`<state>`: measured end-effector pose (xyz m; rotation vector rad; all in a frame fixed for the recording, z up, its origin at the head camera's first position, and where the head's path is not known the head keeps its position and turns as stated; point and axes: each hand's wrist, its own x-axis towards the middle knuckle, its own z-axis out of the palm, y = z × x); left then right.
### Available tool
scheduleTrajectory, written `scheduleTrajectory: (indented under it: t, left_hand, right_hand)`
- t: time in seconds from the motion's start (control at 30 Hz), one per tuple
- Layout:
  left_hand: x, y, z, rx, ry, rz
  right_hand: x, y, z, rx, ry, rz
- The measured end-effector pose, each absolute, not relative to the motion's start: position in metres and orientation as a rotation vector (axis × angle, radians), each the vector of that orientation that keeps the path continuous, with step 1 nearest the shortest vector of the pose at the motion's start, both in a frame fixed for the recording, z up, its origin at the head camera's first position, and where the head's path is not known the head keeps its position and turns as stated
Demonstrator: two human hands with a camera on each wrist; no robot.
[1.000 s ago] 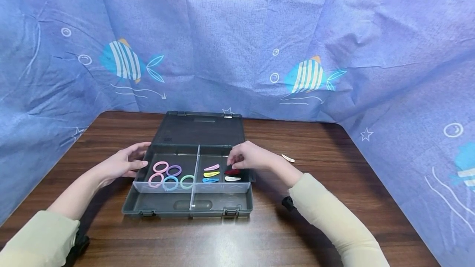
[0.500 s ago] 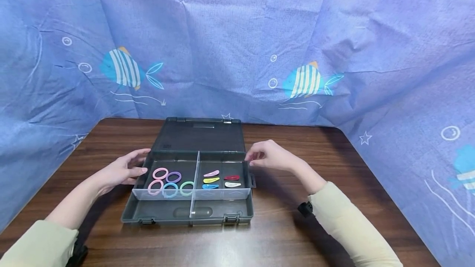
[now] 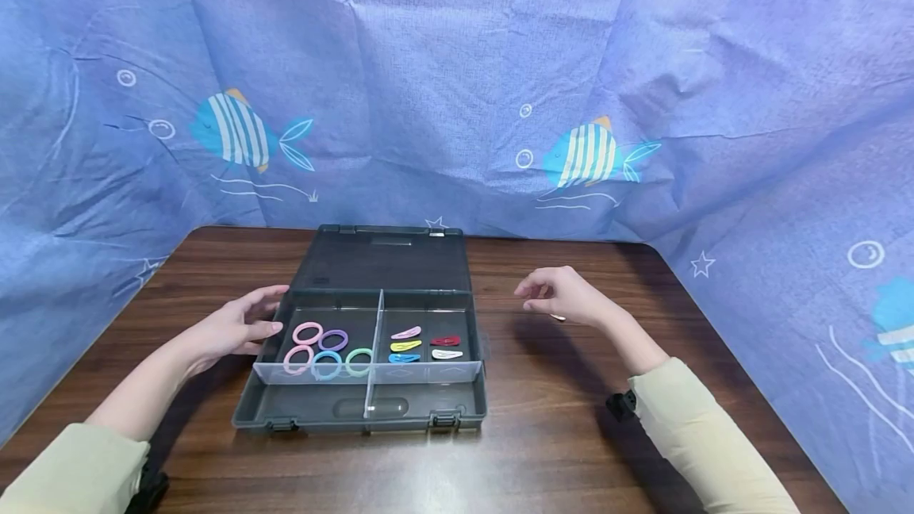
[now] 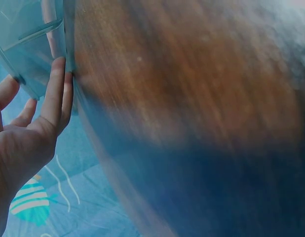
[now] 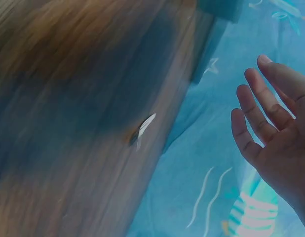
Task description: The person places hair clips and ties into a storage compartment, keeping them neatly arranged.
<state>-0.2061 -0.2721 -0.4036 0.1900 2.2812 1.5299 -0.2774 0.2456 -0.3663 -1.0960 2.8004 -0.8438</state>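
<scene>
A smoky-grey divided box (image 3: 300,412) lies on the table with its lid raised back. My left hand (image 3: 232,327) rests against its left side; in the left wrist view, extended fingertips (image 4: 57,66) touch the wall. Several pastel hair ties (image 3: 327,365) lie in the back left compartment. In the back right one are a pink, a yellow, a blue, a red (image 3: 446,341) and a white snap hair clip (image 3: 447,354). Right of the box, my right hand (image 3: 564,296) hovers with loosely bent fingers, holding nothing. One pale hair clip (image 5: 146,124) lies on the table, mostly hidden behind that hand in the head view.
The brown wooden table (image 3: 557,443) has its back edge near a blue fish-print cloth (image 3: 428,101). The open lid (image 3: 385,258) lies behind the box. Two front compartments (image 3: 307,395) of the box hold nothing visible.
My right hand has left the back right compartment and moved right, past the box's side, to the loose clip. The red clip now lies uncovered in the box. My left hand has stayed put.
</scene>
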Motion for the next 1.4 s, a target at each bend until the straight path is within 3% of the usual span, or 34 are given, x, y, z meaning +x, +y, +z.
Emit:
scheduleTrajectory:
  t: [1.17,1.4]
  left_hand:
    - [-0.208,-0.275,-0.404,0.201,2.282,1.528]
    - [-0.208,-0.276,-0.404,0.21,2.295,1.515]
  right_hand:
    - [-0.312,0.291,-0.41,-0.75,2.787,-0.736]
    - [-0.315,0.293,-0.412,-0.855,2.76,-0.797]
